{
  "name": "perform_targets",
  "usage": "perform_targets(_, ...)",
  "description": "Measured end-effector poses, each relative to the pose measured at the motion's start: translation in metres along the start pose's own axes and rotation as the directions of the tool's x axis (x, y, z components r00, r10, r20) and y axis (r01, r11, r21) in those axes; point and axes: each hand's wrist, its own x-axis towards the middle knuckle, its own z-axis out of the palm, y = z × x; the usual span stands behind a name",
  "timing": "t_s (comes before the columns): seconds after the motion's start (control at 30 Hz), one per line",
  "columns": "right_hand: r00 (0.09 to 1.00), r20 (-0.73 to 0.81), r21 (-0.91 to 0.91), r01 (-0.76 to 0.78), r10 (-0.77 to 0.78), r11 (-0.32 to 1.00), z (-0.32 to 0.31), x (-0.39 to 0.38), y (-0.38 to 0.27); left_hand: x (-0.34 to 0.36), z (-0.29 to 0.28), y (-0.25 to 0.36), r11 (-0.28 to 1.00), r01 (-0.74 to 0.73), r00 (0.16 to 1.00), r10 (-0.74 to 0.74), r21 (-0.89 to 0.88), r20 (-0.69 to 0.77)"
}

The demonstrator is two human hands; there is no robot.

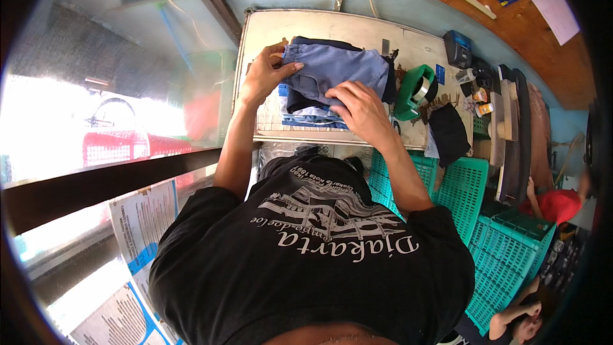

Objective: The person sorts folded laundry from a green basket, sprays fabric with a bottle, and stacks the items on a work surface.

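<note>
Folded blue-grey shorts (341, 64) with a gathered elastic waistband lie on top of a stack of folded garments (313, 118) on the white worktable. My left hand (265, 76) pinches the waistband end at the stack's left side, thumb on top and fingers partly behind the cloth. Over the front right part of the shorts is my right hand (359, 105), its fingers loosely bent and apart, touching the cloth. Black fabric shows behind and under the shorts, with denim-blue layers lower down.
Right of the stack stands a green tape dispenser (412, 92). A black cloth (449, 134) hangs over the worktable (268, 29) edge. Green plastic crates (511, 262) stand at my right. Small bottles (484, 108) sit farther right. Two other people are at the right rim.
</note>
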Motion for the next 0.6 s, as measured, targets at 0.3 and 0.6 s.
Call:
perform_targets(0.3, 0.911, -0.289, 0.010, -0.304, 0.294, 0.953, -0.051, 0.023, 0.072, -0.002, 0.005, 0.005, 0.988, -0.028, 0.997, 0.038, -0.152, 0.064)
perform_targets(0.6, 0.984, -0.103, 0.023, -0.144, 0.145, 0.989, -0.053, 0.055, 0.043, -0.006, 0.008, 0.017, 0.984, -0.095, 0.994, 0.103, -0.153, 0.042)
